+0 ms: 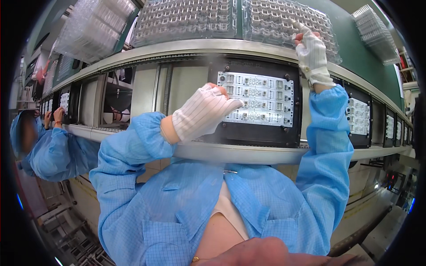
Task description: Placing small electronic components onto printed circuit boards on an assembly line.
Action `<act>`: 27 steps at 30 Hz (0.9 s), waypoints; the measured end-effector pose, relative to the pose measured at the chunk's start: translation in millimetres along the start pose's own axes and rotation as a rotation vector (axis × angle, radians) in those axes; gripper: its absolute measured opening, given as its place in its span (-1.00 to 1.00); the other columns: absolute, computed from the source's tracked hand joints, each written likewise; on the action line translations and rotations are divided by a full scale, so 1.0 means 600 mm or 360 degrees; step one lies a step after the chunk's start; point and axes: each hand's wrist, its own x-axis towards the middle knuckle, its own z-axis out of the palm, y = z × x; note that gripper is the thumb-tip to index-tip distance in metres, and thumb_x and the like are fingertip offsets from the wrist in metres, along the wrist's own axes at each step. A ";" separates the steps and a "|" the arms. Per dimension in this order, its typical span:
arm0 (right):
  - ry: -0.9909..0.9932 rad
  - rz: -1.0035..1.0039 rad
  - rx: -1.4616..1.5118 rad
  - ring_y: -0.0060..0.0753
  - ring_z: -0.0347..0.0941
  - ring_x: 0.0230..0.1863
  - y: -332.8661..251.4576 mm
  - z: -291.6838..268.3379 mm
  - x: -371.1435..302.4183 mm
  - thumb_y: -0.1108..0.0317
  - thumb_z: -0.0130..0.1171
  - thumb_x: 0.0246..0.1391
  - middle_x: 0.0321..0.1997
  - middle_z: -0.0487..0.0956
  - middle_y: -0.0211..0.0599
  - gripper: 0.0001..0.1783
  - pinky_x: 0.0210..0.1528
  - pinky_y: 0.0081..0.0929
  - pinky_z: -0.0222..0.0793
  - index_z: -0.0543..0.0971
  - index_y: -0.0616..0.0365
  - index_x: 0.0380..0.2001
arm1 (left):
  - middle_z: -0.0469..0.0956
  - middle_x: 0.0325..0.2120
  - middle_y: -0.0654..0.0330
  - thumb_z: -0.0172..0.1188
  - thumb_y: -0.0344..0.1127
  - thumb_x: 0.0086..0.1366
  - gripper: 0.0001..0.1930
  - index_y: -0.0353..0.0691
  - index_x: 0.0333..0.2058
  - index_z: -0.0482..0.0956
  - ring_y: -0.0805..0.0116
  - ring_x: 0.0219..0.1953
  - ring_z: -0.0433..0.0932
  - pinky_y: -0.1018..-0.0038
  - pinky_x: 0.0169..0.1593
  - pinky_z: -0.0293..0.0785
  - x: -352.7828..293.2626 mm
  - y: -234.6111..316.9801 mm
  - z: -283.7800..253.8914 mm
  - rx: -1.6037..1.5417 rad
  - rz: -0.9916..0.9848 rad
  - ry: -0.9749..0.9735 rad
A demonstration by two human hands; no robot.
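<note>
My left hand (206,111), in a white striped glove with bare fingertips, is closed over the left edge of a white circuit board panel (275,106). What its fingers hold, if anything, is hidden. The panel carries rows of small components and lies in a black fixture (262,135) on the rail line. My right hand (310,54), gloved the same way, reaches to the near right part of a clear plastic compartment tray (266,22). Its fingers are drawn together at the tray's pockets, and anything between them is too small to name.
Another clear compartment tray (186,22) sits to the left on the green bench top (350,48). Stacked clear trays (95,29) stand far left, with another stack (376,35) far right. More boards in fixtures (358,116) line the rails. A co-worker (57,148) in blue works at left.
</note>
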 end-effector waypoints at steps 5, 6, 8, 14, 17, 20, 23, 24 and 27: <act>-0.0013 -0.0153 0.0015 -0.26 0.55 -0.24 -0.046 -0.005 -0.059 0.66 0.13 -0.01 -0.38 0.64 -0.27 -0.37 -0.13 -0.31 0.51 0.55 -0.03 0.17 | 0.52 -0.50 0.24 0.26 -0.49 0.09 -0.64 -0.16 -0.08 0.57 0.23 -0.30 0.56 0.32 -0.05 0.44 -0.003 0.014 0.002 -0.0032 -0.0046 -0.0219; -0.0009 -0.0146 0.0012 -0.26 0.55 -0.24 -0.047 -0.008 -0.070 0.66 0.13 -0.01 -0.38 0.64 -0.27 -0.37 -0.13 -0.31 0.51 0.55 -0.03 0.17 | 0.52 -0.50 0.24 0.25 -0.50 0.09 -0.64 -0.15 -0.08 0.56 0.22 -0.31 0.55 0.32 -0.05 0.44 -0.002 0.015 0.003 0.0004 -0.0061 -0.0243; -0.0033 -0.0212 0.0042 -0.24 0.54 -0.25 -0.041 -0.008 -0.096 0.64 0.16 -0.03 -0.38 0.63 -0.28 -0.34 -0.10 -0.30 0.47 0.54 -0.05 0.20 | 0.51 -0.50 0.24 0.23 -0.50 0.10 -0.63 -0.15 -0.07 0.55 0.22 -0.32 0.55 0.32 -0.05 0.44 0.001 0.022 0.004 0.0038 -0.0068 -0.0270; 0.0032 0.0038 0.0166 -0.37 0.53 -0.33 -0.038 -0.003 -0.159 0.55 0.27 0.04 -0.35 0.64 -0.33 -0.41 -0.10 -0.40 0.46 0.55 -0.01 0.20 | 0.51 -0.51 0.23 0.24 -0.49 0.09 -0.61 -0.12 -0.05 0.54 0.19 -0.31 0.54 0.32 -0.06 0.44 0.010 0.023 0.008 0.0156 -0.0139 -0.0463; 0.0154 0.0822 0.0646 -0.66 0.49 -0.27 -0.030 0.015 -0.177 0.44 0.30 0.17 -0.29 0.64 -0.42 -0.52 -0.17 -0.59 0.46 0.57 0.04 0.18 | 0.53 -0.50 0.24 0.25 -0.49 0.09 -0.60 -0.12 -0.04 0.55 0.18 -0.29 0.55 0.32 -0.06 0.43 -0.003 0.005 0.016 -0.0093 -0.0083 -0.0282; 0.0275 0.0844 0.0707 -0.62 0.50 -0.28 -0.027 0.025 -0.180 0.42 0.31 0.16 -0.28 0.64 -0.42 -0.53 -0.15 -0.56 0.47 0.57 0.05 0.16 | 0.55 -0.50 0.23 0.30 -0.48 0.04 -0.60 -0.10 -0.08 0.56 0.20 -0.35 0.55 0.33 -0.16 0.42 -0.006 0.005 0.018 -0.0151 -0.0068 -0.0085; 0.0291 0.0854 0.0812 -0.60 0.50 -0.27 -0.037 0.043 -0.182 0.42 0.32 0.15 -0.27 0.63 -0.40 -0.53 -0.15 -0.55 0.47 0.58 0.05 0.15 | 0.54 -0.49 0.23 0.31 -0.50 0.02 -0.58 -0.12 -0.08 0.57 0.18 -0.36 0.55 0.33 -0.16 0.42 -0.014 0.003 0.014 -0.0260 -0.0280 -0.0155; 0.0284 0.0874 0.0868 -0.59 0.50 -0.27 -0.037 0.050 -0.183 0.42 0.32 0.15 -0.26 0.63 -0.39 -0.54 -0.15 -0.55 0.47 0.58 0.05 0.15 | 0.54 -0.49 0.23 0.31 -0.50 0.02 -0.58 -0.12 -0.08 0.57 0.18 -0.36 0.55 0.33 -0.16 0.42 -0.016 0.004 0.014 -0.0247 -0.0296 -0.0170; 0.0240 0.0845 0.0950 -0.57 0.51 -0.26 -0.021 0.073 -0.188 0.42 0.30 0.16 -0.26 0.63 -0.38 -0.56 -0.14 -0.53 0.47 0.58 0.08 0.13 | 0.58 -0.49 0.27 0.29 -0.55 0.03 -0.55 -0.17 -0.03 0.58 0.19 -0.37 0.56 0.32 -0.15 0.44 -0.012 0.008 0.022 -0.0263 -0.0385 -0.0166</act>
